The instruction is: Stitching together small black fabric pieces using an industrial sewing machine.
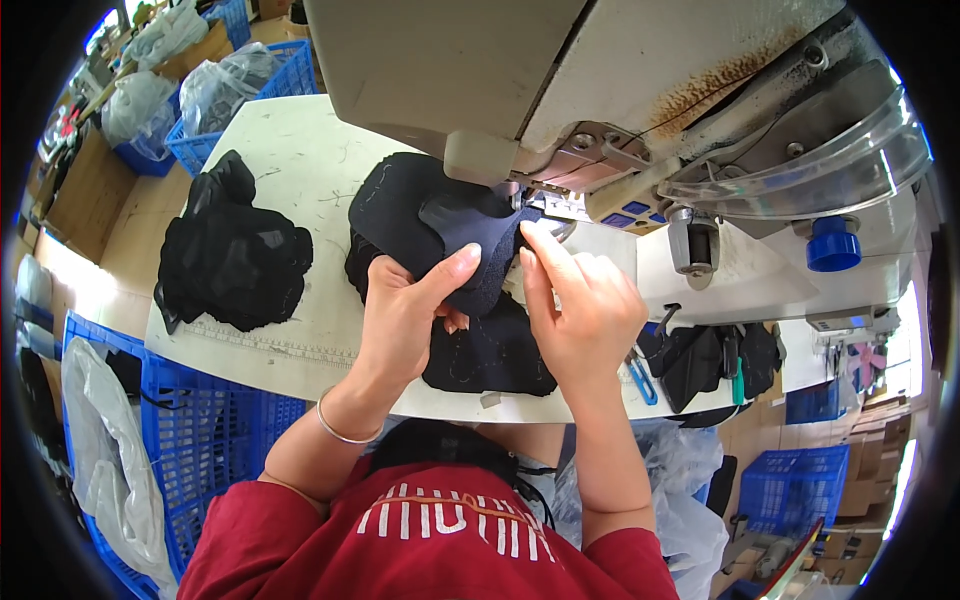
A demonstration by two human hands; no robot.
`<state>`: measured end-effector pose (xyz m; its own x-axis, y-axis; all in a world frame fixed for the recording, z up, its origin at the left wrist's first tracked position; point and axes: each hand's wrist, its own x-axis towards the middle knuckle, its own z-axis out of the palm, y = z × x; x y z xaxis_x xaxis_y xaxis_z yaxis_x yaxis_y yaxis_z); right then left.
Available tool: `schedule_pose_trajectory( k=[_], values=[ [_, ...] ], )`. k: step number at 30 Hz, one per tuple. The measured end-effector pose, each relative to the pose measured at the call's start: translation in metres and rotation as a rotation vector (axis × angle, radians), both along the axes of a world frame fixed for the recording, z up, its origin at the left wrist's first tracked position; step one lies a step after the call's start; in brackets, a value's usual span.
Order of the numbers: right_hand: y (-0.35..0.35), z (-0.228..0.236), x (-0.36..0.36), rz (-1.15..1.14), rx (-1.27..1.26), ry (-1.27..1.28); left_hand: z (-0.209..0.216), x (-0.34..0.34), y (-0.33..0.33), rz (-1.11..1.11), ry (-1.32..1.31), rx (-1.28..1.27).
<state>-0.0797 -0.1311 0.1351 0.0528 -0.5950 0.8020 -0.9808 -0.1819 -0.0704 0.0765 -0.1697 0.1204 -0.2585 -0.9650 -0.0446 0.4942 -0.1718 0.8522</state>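
A curved black fabric piece (465, 228), its dark-blue sheen catching the light, lies with its edge at the presser foot of the sewing machine (450, 80). My left hand (402, 315) grips the near side of it, thumb on top and fingers underneath. On the other side, my right hand (588, 298) has its index finger and thumb at the fabric's right edge, close to the presser foot; its other fingers are curled. Beneath my hands lies another black fabric piece (490, 355) with pale stitch marks.
A heap of black pieces (235, 255) sits on the left of the white table (290, 150). Blue thread snips (641, 378) and more black pieces (695, 365) lie at the right. A blue crate (215, 425) with plastic stands against the table's left front; the machine overhangs my hands.
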Motion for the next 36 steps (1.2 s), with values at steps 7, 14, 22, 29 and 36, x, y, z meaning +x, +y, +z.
schedule_pose_trajectory(
  k=[7,14,22,29,36],
  values=[
    [-0.001,0.001,-0.003,0.001,0.002,0.016,-0.005,-0.010,0.008,0.042,0.051,0.035],
    [0.001,-0.003,-0.007,0.027,0.044,-0.149,-0.002,-0.030,0.025,0.116,0.053,0.034],
    [0.025,-0.019,0.014,0.333,0.382,-1.292,0.000,-0.038,0.028,0.118,0.108,0.171],
    [0.026,-0.016,0.015,0.350,0.410,-1.295,-0.006,-0.033,0.029,0.088,0.073,0.139],
    [0.022,-0.015,0.016,0.442,0.435,-1.382,-0.003,-0.035,0.031,0.138,0.125,0.156]
  ],
)
